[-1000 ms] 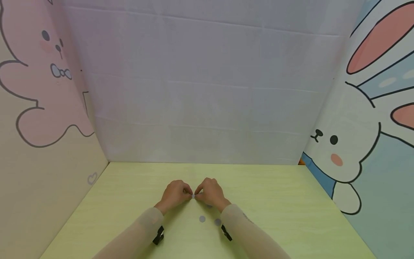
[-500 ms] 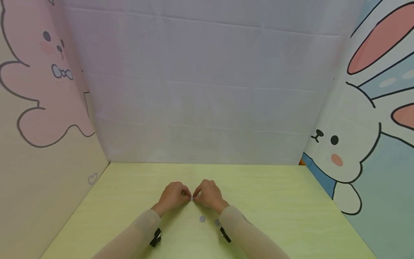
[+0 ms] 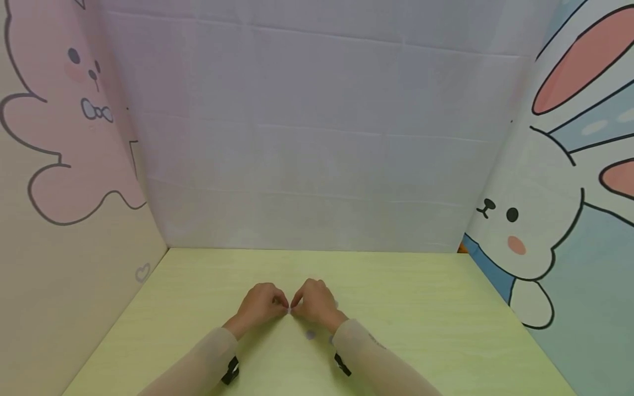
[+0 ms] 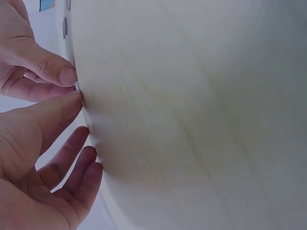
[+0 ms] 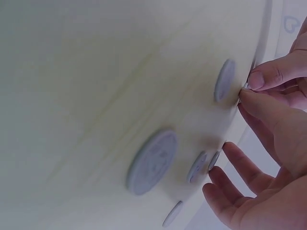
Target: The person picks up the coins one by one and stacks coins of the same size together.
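In the head view my left hand (image 3: 258,306) and right hand (image 3: 316,302) meet low over the table, fingertip to fingertip. Between them they pinch a small pale disc (image 3: 289,311), mostly hidden by thumbs and fingers. The left wrist view shows the left hand (image 4: 38,143) with its other fingertips down at the tabletop. Seen from the right wrist, the right hand (image 5: 273,143) also has its spare fingertips at the surface, close to a small grey disc (image 5: 214,161). Nearer that camera lies a coin-like grey disc (image 5: 152,161) with a raised pattern.
Several flat grey discs lie on the pale yellow-green table (image 3: 406,308), among them one disc (image 3: 310,334) before the right hand and another (image 5: 225,80) close to the pinching fingertips. A white backdrop (image 3: 317,137) rises behind, with cartoon-printed panels at both sides.
Both hands have moved a little left and toward the person, still pinching the small disc. A disc behind the right hand has come into sight; the discs on the table lie where they were.
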`<state>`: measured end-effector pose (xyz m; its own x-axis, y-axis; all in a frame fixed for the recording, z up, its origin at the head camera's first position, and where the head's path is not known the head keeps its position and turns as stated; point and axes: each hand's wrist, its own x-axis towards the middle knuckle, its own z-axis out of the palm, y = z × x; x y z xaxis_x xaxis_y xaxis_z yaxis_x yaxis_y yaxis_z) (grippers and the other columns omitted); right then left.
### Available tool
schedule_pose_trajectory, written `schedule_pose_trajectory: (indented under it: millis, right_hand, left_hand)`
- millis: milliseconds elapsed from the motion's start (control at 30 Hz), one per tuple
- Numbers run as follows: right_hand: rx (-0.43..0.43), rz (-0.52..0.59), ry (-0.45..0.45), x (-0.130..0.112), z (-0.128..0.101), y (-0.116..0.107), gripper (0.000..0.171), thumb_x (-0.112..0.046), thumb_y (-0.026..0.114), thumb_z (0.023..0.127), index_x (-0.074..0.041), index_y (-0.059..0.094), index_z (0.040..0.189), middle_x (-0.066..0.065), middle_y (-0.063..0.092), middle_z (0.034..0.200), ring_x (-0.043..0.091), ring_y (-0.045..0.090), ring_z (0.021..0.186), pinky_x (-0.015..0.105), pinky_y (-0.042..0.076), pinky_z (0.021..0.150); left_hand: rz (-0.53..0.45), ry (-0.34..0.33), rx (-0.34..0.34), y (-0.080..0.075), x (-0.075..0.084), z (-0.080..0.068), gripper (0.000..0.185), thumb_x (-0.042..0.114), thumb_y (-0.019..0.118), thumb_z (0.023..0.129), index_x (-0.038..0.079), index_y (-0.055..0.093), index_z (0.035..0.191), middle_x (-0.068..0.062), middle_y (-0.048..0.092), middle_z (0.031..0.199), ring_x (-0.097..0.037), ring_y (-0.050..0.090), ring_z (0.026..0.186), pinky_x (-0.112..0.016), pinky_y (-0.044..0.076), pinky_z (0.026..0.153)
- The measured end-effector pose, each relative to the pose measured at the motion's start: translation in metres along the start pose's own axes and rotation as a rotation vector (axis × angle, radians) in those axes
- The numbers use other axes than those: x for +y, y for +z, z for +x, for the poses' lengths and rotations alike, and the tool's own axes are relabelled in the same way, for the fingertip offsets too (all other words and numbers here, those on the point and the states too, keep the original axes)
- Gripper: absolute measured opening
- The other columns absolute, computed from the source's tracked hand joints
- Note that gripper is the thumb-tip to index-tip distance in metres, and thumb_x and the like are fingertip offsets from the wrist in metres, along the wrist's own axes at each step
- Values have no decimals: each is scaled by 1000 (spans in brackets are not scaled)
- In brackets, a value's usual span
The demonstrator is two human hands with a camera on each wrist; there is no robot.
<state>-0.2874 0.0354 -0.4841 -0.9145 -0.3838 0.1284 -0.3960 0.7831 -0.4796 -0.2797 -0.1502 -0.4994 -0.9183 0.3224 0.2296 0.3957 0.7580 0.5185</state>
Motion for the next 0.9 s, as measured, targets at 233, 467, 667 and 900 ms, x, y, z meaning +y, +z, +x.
schedule_pose_trajectory:
  millis: [233,467,667,900]
  right_hand:
    - [0,-19,-14,-5,-6,3,6,-21,92,82,-19,86,80,3,74,104,29,62,95,41,54,80]
    - [22,-81,-65,-11,-10,8,6,-25,92,83,-23,87,80,1,71,100,21,54,90,34,47,78]
    - [30,-66,-83,-16,-14,10,8,-23,93,82,-23,86,78,2,71,98,21,55,92,37,47,80]
    - [49,-96,-111,-20,-18,16,8,-24,93,80,-25,86,77,-2,73,95,20,56,90,34,48,81]
  left_hand:
    - [7,9,8,-3,-1,-9,11,11,90,82,18,83,79,7,69,79,-10,59,75,-28,48,68]
    - [15,4,8,-5,-6,-17,13,11,91,82,20,82,79,10,68,79,-7,56,74,-27,48,67]
    - [27,0,10,-6,-8,-25,13,12,90,82,22,82,79,11,66,79,-4,50,72,-26,45,66]
    - [16,6,25,-11,-6,-33,14,9,90,81,21,83,79,11,65,77,-5,51,71,-26,45,66]
